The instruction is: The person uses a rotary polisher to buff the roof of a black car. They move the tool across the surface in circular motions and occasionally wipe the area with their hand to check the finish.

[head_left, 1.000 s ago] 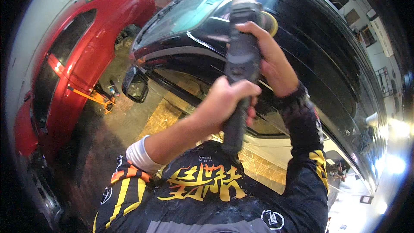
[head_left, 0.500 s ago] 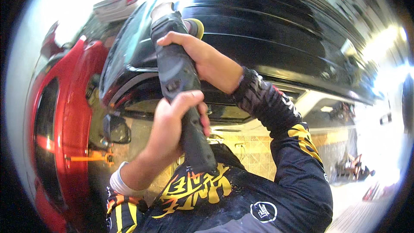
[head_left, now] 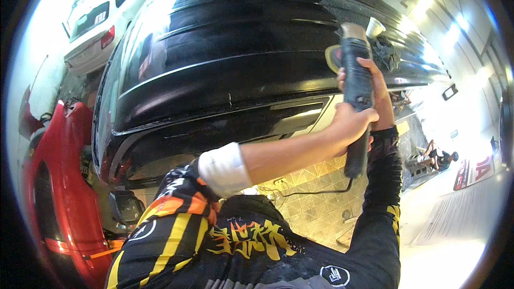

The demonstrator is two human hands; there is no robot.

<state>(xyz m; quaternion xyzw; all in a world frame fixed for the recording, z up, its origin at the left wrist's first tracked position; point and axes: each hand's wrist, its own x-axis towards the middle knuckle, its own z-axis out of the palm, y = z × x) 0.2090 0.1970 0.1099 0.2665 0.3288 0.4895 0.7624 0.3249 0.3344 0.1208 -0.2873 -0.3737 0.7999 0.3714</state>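
Left hand (head_left: 350, 122) and right hand (head_left: 381, 93) gripped a polisher (head_left: 357, 77) over a black car roof (head_left: 214, 56)

The left hand was closed around the near part of the polisher's handle, its thumb lying across the top toward the right. The right hand was wrapped around the body farther along, just beyond the left, with its thumb on the right side and fingers showing on the left.

The polisher stood over the right part of the black car roof, its head pointing to the far side. Its round, yellow-edged pad (head_left: 333, 59) faced left and seemed to meet the roof, though blur made the contact hard to confirm. A dark cord (head_left: 321, 191) ran from the near end of the handle and curved left above the tiled floor (head_left: 310, 206).

Just right of the polisher's head, a white cup (head_left: 375, 28) and a crumpled dark bundle (head_left: 385, 53) sat on the roof. The left forearm wore a white cuff (head_left: 222, 168); the right had a black sleeve (head_left: 383, 166).

Farther out, a red car body (head_left: 75, 192) stood at the left, near a side mirror (head_left: 127, 206). A white car (head_left: 88, 48) was at the far left.
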